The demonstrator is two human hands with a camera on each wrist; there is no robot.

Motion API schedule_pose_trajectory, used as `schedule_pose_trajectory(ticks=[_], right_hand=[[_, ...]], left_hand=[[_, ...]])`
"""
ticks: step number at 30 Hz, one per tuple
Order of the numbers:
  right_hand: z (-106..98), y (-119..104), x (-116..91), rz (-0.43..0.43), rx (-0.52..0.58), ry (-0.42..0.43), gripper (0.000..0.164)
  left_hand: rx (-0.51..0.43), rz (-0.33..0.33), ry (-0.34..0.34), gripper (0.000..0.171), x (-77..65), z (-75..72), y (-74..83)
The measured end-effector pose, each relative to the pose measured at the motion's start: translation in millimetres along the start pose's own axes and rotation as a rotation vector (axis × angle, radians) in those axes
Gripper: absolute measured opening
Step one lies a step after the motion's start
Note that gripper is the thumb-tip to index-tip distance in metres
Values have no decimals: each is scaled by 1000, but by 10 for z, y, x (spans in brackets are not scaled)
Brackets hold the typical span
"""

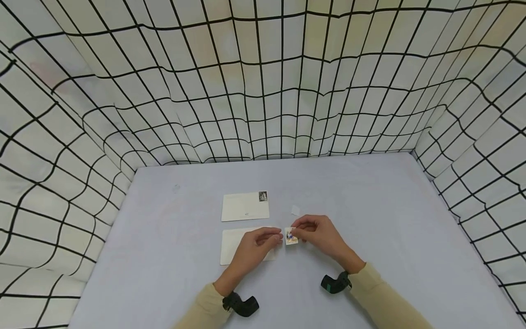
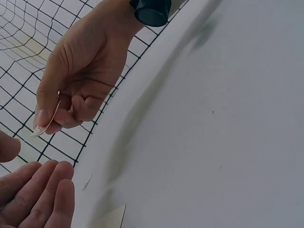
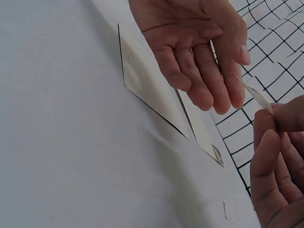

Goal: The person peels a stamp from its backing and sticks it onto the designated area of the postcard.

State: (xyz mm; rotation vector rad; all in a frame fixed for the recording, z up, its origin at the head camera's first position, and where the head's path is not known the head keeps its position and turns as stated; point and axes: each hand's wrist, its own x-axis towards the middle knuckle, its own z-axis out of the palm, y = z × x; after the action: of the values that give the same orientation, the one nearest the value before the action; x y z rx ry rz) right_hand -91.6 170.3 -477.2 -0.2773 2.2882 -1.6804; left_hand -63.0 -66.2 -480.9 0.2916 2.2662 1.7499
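My right hand (image 1: pixel 323 234) pinches a small stamp (image 1: pixel 290 236) with a colourful picture between thumb and fingers, above the table. In the right wrist view the stamp (image 3: pixel 257 97) is seen nearly edge-on and slightly curved. Just to its left, my left hand (image 1: pixel 255 246) hovers with relaxed fingers and thumb apart, holding nothing. Beneath the left hand lies a cream envelope (image 1: pixel 231 242), partly covered by it. A second cream envelope (image 1: pixel 244 206) lies farther back, with a dark stamp (image 1: pixel 263 196) on its upper right corner.
A small white scrap of paper (image 1: pixel 295 210) lies on the table just beyond the right hand. White-sheeted walls with black netting (image 1: pixel 263 91) enclose the back and sides of the white-covered table (image 1: pixel 176 278).
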Motion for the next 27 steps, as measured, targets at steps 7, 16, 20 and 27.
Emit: schedule_pose_trajectory(ticks=[7,16,20,27], right_hand=[[30,21,-42,-2,-7,10,21],[64,17,-85,-30,-14,-12,21],[61,6,-96,-27,-9,-20,21],[-2,-17,-122,-71,-19,9,22]], left_hand=[[-154,-77,-19,31,43,81,-27],[-200,-128,-8,32,44,143,-53],[-195,-124,2,32,54,151,-68],[-187,-147,31,30,85,131,-107]])
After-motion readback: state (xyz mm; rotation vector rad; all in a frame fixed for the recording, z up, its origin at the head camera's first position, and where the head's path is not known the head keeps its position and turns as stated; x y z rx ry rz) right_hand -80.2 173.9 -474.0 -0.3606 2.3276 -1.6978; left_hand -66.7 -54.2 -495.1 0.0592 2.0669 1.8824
